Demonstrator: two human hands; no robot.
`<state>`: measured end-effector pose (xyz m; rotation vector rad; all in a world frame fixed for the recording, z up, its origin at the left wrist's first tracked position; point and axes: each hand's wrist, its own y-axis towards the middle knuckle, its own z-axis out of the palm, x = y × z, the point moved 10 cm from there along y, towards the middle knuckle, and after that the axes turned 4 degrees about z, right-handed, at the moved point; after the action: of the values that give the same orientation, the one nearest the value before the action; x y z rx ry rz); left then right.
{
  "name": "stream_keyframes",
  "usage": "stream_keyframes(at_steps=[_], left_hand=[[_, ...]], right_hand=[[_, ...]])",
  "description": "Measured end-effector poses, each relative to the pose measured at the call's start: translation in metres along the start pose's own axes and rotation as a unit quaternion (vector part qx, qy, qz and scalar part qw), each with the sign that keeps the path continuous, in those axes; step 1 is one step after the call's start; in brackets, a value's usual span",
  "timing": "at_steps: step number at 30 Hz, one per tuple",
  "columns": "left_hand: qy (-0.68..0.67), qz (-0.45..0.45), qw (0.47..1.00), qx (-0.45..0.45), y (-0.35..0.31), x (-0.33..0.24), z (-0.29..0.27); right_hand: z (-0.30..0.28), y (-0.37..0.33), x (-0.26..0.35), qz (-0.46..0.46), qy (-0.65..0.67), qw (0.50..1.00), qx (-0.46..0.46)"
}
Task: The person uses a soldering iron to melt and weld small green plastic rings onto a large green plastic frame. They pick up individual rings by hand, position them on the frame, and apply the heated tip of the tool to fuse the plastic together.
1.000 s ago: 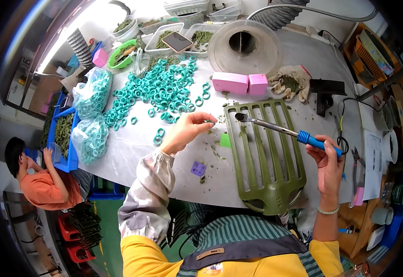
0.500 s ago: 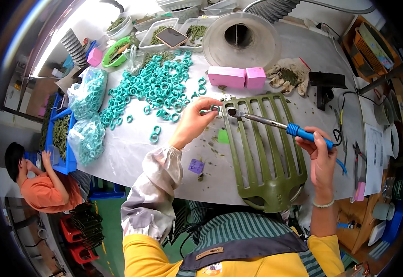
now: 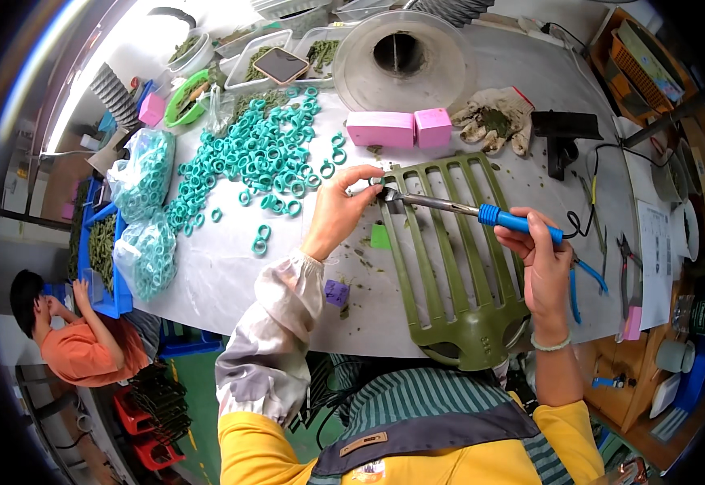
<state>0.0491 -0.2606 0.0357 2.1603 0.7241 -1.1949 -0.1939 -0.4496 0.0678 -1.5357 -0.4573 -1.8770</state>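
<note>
My left hand (image 3: 343, 210) is closed, its fingertips pinching a small teal ring (image 3: 376, 182) that they mostly cover. In my right hand (image 3: 545, 259) is a soldering iron with a blue handle (image 3: 522, 224). Its dark, broad tip (image 3: 388, 194) meets or nearly meets the ring at my left fingertips; contact is too small to tell. Both hands are above a large olive-green slatted plastic part (image 3: 472, 323), which lies on the table below the iron.
A heap of teal rings (image 3: 259, 149) spreads at left, beside filled plastic bags (image 3: 144, 259). Pink blocks (image 3: 380, 129), a stained glove (image 3: 494, 121) and a wide translucent funnel (image 3: 441, 73) are behind. Blue-handled pliers (image 3: 575, 295) lie right. A person in orange (image 3: 86, 352) sits far left.
The iron's tip has come closer to the ring in my left fingers. The whole view has shifted slightly, and more of the blue-handled pliers shows beside my right hand.
</note>
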Motion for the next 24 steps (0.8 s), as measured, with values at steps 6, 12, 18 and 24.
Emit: stream_keyframes(at_steps=[6, 12, 18, 24], left_hand=[[0.005, -0.007, 1.000, -0.002, 0.001, 0.006, 0.002], [0.019, 0.006, 1.000, 0.008, 0.001, 0.004, -0.001], [0.187, 0.070, 0.974, -0.104, 0.003, 0.015, -0.082], [0.398, 0.122, 0.909, -0.011, 0.001, 0.021, -0.086]], right_hand=[[0.005, 0.004, -0.005, -0.001, 0.000, 1.000, 0.011], [-0.012, -0.003, 0.023, -0.019, -0.048, 0.999, -0.016], [-0.016, -0.012, 0.028, -0.001, -0.035, 0.999, -0.012], [-0.017, -0.013, 0.029, 0.006, -0.034, 0.999, -0.012]])
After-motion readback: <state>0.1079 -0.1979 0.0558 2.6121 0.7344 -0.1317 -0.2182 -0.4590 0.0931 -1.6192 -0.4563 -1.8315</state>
